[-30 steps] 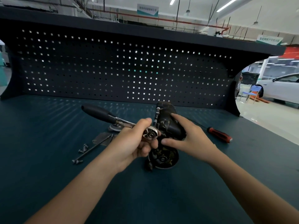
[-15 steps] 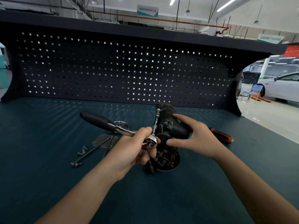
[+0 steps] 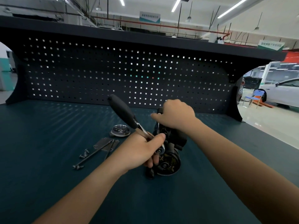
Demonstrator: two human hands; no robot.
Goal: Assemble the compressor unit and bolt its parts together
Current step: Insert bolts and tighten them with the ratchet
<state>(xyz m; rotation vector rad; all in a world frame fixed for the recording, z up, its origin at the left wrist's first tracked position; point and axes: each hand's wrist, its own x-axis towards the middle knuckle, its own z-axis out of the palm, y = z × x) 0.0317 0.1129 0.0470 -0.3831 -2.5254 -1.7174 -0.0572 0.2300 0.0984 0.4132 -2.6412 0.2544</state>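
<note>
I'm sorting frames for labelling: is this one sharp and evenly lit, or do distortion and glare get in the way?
Head view: wide-angle distortion bows the shelf edge; the ceiling strip light blows out; light sparkles through the pegboard holes; the dark compressor unit under the right hand loses detail; the ratchet in the left hand looks fairly sharp.

A teal bench carries the compressor unit at centre frame. Left of it lie a round cap, a plate and bolts.
</note>
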